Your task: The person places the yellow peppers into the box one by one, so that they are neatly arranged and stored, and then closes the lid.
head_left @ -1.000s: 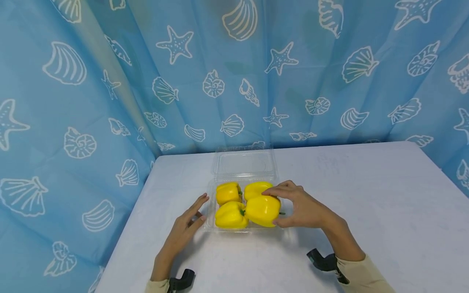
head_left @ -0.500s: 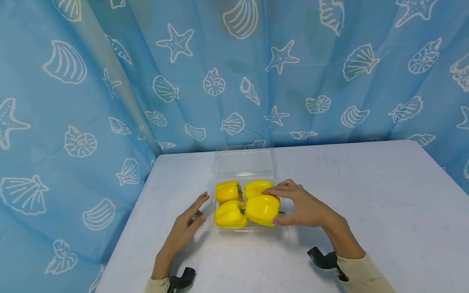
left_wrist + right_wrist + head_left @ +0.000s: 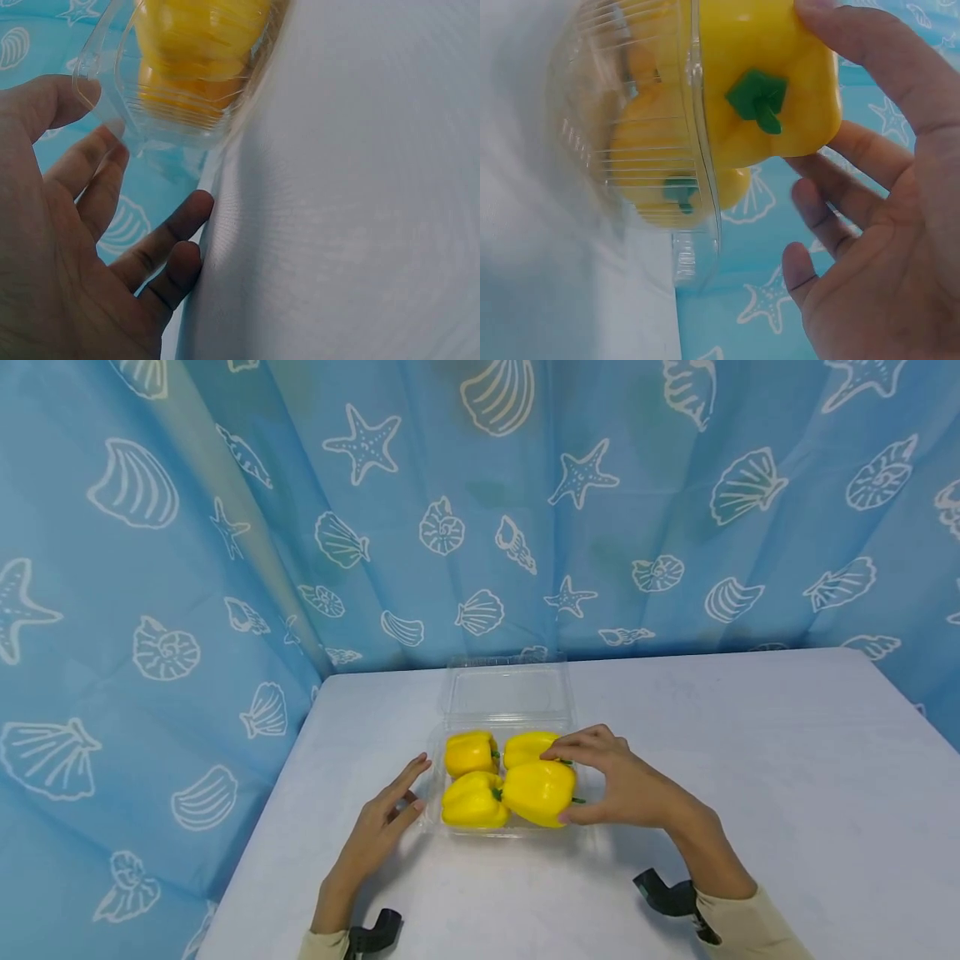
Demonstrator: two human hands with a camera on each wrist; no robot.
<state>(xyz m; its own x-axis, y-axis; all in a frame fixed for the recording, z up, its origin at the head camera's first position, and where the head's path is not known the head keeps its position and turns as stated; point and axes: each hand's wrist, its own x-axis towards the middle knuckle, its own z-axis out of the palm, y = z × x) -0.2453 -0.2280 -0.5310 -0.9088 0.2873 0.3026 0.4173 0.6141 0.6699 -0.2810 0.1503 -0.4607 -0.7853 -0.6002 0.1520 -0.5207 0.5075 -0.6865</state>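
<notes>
A clear plastic clamshell container (image 3: 510,833) holds several yellow bell peppers, with its lid (image 3: 510,692) folded back behind it. My right hand (image 3: 626,781) grips the front-right bell pepper (image 3: 536,792) between thumb and fingers. In the right wrist view this pepper (image 3: 769,52) stands up above the container's rim, green stem facing the hand. The front-left pepper (image 3: 474,802), back-left pepper (image 3: 470,753) and back-right pepper (image 3: 527,748) lie inside the container. My left hand (image 3: 378,827) rests at its left edge, fingers fairly straight; in the left wrist view the thumb touches the rim (image 3: 88,71).
The container stands on a white-covered table (image 3: 712,735), near its back-left part. Behind and to the left hangs a blue curtain (image 3: 420,468) with shell and starfish prints. Black wrist mounts (image 3: 666,893) sit on both forearms.
</notes>
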